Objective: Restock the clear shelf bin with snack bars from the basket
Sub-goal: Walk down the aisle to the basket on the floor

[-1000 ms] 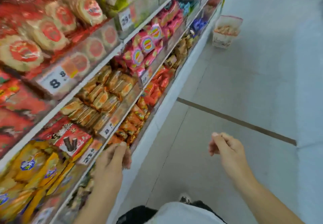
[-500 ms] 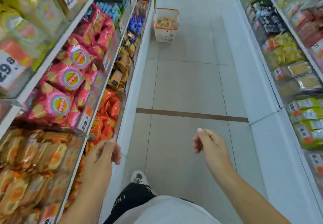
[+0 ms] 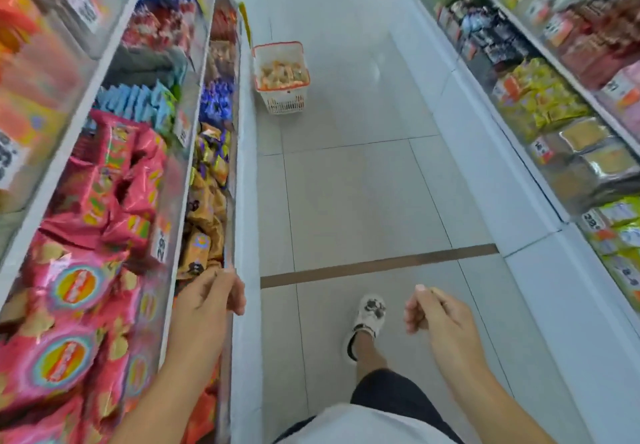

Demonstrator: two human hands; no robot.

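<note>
head view, looking down a shop aisle: the left hand (image 3: 207,296) hangs with its fingers loosely curled and holding nothing, knuckles just beside the pale front edge of the low shelf. the right hand (image 3: 438,312) is out over bare floor, fingers curled in loosely with the thumb laid along the top, also holding nothing. both forearms are bare. between them a white patterned shoe (image 3: 369,315) steps forward under dark shorts.

left of the left hand, glossy pink packets (image 3: 79,291) with round labels bulge behind clear plastic shelf fronts; crinkled orange-brown wrappers (image 3: 204,222) fill the lowest tier. which of these clear bins is the one to restock i cannot tell.

the floor (image 3: 353,201) is smooth grey tile with thin joints and one dark brown strip crossing it just ahead of the hands. the aisle runs wide and open between the two white shelf plinths.

well ahead, close against the left plinth, stands the basket (image 3: 285,101), white lattice plastic with an orange rim, holding a heap of small orange-and-tan snack bars (image 3: 282,75).
</note>
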